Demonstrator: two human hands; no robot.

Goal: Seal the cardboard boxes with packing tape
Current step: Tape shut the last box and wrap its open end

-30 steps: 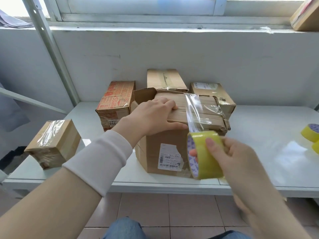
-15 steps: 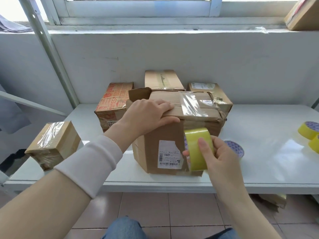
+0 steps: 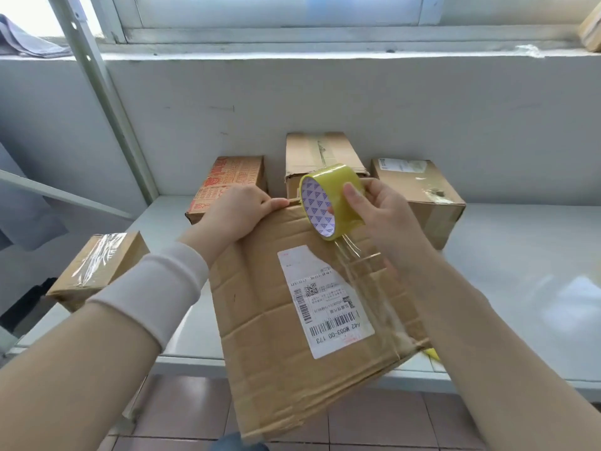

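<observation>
While the left hand (image 3: 240,213) grips the far edge of the tilted box (image 3: 276,320) on the table (image 3: 520,288) and the right hand (image 3: 380,216) pinches the tape roll (image 3: 331,196), that creased cardboard looks light, best held by edges.

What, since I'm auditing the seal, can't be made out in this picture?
Head view only:
- Far faces of the tilted box: turned away from the camera.
- Fingertips of the left hand: curled over the box's far edge.
- End of the strip from the tape roll: transparent, untraceable.
- Fine print on the label: too small.
- Ledge box: cut by the right edge.
</observation>
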